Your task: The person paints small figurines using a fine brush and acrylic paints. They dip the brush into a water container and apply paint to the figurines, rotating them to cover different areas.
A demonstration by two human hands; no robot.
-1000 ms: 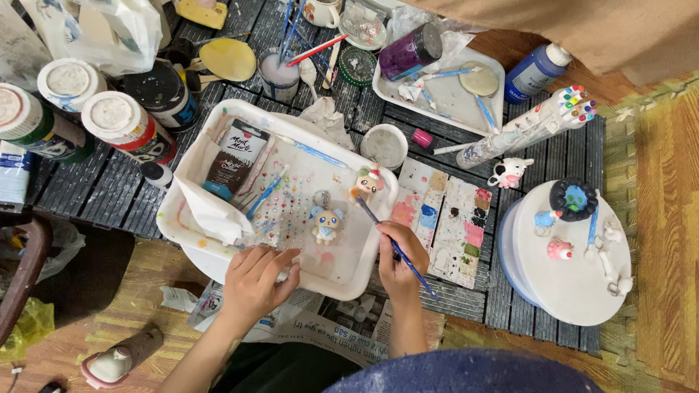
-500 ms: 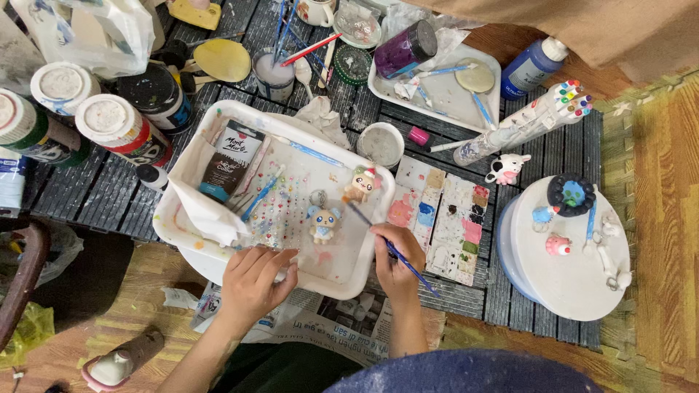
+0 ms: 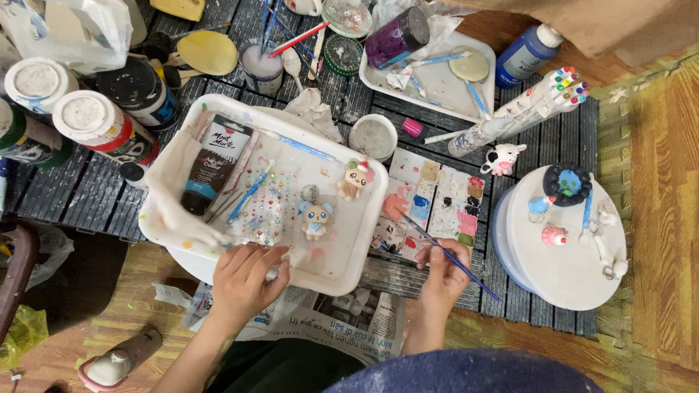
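Note:
My right hand (image 3: 443, 271) holds a thin blue paintbrush (image 3: 445, 253), its tip resting on the paint palette (image 3: 437, 205) among pink and blue patches. My left hand (image 3: 247, 278) grips the near rim of the white tray (image 3: 357, 251). In the tray lie a small blue-and-cream figurine (image 3: 317, 218), a second figurine with a red-and-green cap (image 3: 354, 177), a sheet of tiny coloured gems (image 3: 268, 211), a black paint tube (image 3: 216, 164) and a white rag (image 3: 173, 191).
Paint jars (image 3: 95, 124) stand at the left. At the back are a cup of brushes (image 3: 263, 64), a purple jar (image 3: 397, 38) on a second tray and a blue bottle (image 3: 530, 52). A round white lid (image 3: 564, 244) with small figures sits right, beside a cow figurine (image 3: 502, 157).
My right hand has moved the brush tip from over the tray to the palette on the right. My left hand stays on the tray's rim.

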